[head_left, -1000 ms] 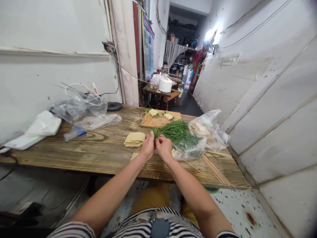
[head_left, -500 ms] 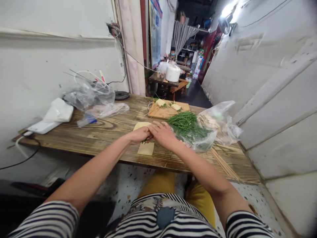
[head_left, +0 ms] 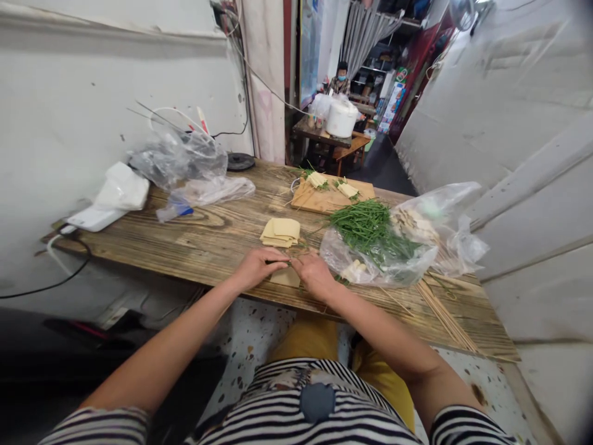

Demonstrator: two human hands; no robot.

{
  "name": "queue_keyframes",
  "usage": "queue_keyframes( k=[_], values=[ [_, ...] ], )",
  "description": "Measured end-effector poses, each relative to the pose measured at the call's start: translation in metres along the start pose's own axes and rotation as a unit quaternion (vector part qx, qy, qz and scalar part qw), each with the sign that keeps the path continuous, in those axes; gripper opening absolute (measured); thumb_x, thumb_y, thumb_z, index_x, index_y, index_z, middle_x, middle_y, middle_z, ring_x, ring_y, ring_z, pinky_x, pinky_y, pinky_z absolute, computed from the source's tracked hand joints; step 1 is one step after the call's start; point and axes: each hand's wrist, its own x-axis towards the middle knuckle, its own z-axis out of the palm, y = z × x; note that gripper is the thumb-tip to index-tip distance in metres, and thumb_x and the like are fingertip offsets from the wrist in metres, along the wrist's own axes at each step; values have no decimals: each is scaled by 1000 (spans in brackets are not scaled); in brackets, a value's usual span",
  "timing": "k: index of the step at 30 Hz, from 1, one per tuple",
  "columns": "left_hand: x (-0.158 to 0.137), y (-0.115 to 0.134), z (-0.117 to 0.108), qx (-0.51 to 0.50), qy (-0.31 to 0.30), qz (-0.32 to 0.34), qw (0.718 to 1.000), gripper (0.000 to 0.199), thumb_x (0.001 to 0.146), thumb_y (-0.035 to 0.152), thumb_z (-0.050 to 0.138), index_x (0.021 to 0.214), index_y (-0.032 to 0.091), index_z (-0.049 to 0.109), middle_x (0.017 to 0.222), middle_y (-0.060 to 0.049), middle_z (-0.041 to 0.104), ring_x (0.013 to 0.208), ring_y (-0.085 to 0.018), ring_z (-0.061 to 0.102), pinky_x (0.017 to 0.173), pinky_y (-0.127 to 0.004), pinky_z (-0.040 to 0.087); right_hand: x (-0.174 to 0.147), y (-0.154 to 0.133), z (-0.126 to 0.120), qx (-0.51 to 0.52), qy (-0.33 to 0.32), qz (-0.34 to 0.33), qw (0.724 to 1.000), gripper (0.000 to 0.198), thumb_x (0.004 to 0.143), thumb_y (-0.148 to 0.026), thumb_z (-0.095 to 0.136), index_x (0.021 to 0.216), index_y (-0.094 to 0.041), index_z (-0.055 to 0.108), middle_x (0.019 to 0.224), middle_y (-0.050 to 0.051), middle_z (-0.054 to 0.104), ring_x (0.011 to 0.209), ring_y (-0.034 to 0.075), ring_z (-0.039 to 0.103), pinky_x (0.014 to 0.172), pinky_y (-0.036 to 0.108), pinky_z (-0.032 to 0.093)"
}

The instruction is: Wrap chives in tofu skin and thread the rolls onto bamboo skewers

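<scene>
And it's the left hand (head_left: 258,267) pinching a small bunch of green stems (head_left: 279,262), thumb against fingers! The right hand (head_left: 314,273) sits just beside it at the bunch's other end, fingers curled down; whether they grip, I can't tell. One loose pale sheet (head_left: 285,279) lies on the desk (head_left: 208,247), right under the bunch. Just ahead of both hands, one stack of sheets (head_left: 280,232), too close-packed to count. Beyond the right hand, one big heap of greens (head_left: 361,219) in a clear bag (head_left: 332,247). Farther ahead, one cutting board (head_left: 310,201) carrying two rolls (head_left: 317,180), and out to the right, several skewers (head_left: 447,315).
</scene>
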Motion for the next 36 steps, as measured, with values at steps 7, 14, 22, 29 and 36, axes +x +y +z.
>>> queue_keyframes(
  k=[7, 14, 22, 29, 36],
  values=[
    [-27, -26, 11, 75, 72, 142, 984, 15, 87, 28, 64, 92, 23, 78, 92, -6, 75, 86, -15, 69, 79, -26, 55, -9, 0, 35, 19, 71, -36, 997, 20, 95, -13, 47, 106, -9, 63, 84, 9, 63, 80, 20, 50, 79, 34, 35],
    [-21, -25, 10, 92, -8, 224, 970, 15, 91, 23, 60, 90, 21, 75, 87, -5, 75, 80, -13, 68, 78, -27, 53, -17, 2, 43, 72, 118, -32, 990, 21, 98, -20, 47, 94, -13, 66, 77, 4, 58, 77, 18, 44, 78, 32, 31],
    [-16, -22, -4, 163, -118, 235, 951, 29, 97, 25, 44, 105, 23, 72, 99, -9, 73, 95, -18, 63, 87, -32, 46, -21, -9, 19, -17, 21, -90, 996, 29, 100, -18, 38, 96, -11, 66, 90, 10, 58, 90, 23, 45, 85, 39, 34],
    [-22, -12, -18, 279, -175, 219, 918, 29, 94, 29, 51, 117, 26, 67, 116, -8, 68, 112, -24, 52, 96, -39, 39, -11, -16, 14, -30, -27, -119, 992, 25, 94, -13, 45, 89, -8, 69, 86, 14, 60, 89, 24, 47, 78, 39, 36],
    [-16, -15, -13, 260, -139, 250, 922, 27, 96, 32, 47, 107, 23, 71, 94, -8, 66, 88, -18, 55, 81, -31, 42, -12, 0, 31, 94, 38, 8, 995, 29, 98, -28, 48, 84, -12, 69, 84, 8, 60, 82, 18, 47, 74, 31, 35]
  ],
)
